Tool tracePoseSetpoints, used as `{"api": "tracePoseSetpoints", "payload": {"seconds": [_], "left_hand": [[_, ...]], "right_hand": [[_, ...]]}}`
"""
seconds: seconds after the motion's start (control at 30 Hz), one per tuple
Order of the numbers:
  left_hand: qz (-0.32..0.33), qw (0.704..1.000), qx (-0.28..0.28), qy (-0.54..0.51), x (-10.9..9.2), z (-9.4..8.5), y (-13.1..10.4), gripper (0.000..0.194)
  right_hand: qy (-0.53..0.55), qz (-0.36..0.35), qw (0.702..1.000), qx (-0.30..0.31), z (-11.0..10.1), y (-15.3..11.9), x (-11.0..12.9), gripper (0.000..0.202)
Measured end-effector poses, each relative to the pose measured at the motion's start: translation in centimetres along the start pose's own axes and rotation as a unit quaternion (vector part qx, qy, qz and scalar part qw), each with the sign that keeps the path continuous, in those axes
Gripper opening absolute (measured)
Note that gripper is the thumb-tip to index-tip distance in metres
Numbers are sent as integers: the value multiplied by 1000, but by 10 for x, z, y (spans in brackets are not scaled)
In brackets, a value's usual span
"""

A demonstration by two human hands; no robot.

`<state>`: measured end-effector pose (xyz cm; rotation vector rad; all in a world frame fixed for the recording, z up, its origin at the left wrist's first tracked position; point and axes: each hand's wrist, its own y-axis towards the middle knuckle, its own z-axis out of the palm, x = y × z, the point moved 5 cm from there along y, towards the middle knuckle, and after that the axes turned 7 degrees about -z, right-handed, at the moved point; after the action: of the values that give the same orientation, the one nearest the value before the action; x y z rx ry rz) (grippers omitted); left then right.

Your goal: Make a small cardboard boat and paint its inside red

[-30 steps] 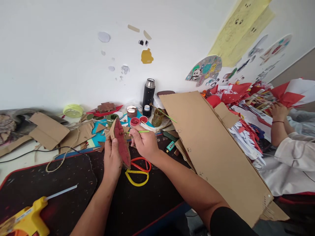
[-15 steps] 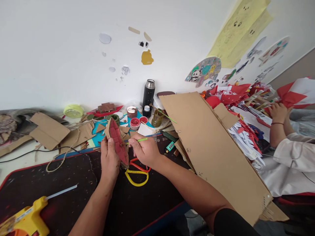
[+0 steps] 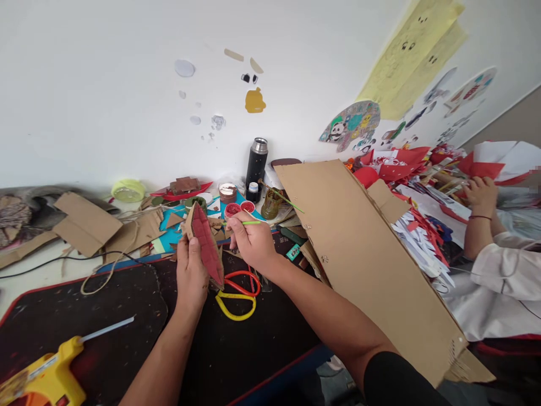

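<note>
My left hand [image 3: 192, 269] is closed around a small cardboard boat shape [image 3: 205, 243], its inside painted red and its edges bare brown. The piece is held tilted above the dark mat. My right hand [image 3: 252, 237] pinches a thin paintbrush with a green handle [image 3: 252, 222]; the brush tip is near the far side of the boat, apart from its red face. Just beyond are two small pots of red paint, the left pot [image 3: 232, 210] and the right pot [image 3: 247, 207]. Scissors with red and yellow handles [image 3: 236, 307] lie on the mat below my hands.
A yellow glue gun [image 3: 54, 369] lies at the front left. A large cardboard sheet [image 3: 359, 248] leans across the right side. Behind stand a black flask [image 3: 256, 160] and a murky jar [image 3: 270, 204] with a brush. Another person's hand [image 3: 482, 194] holds red and white paper.
My right hand has lifted the brush away from the boat's red inside, up toward the paint pots. The boat has turned slightly in my left hand. The other person's paper has shifted.
</note>
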<state>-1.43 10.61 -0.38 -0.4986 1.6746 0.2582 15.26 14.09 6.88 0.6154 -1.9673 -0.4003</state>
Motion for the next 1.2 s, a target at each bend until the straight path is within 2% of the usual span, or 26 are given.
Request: {"api": "tracePoseSetpoints", "payload": {"seconds": [1.2], "left_hand": [[-8, 1000, -6, -15, 6, -1, 3, 66]], "right_hand": [[20, -11, 1000, -9, 1, -10, 3, 38]]}}
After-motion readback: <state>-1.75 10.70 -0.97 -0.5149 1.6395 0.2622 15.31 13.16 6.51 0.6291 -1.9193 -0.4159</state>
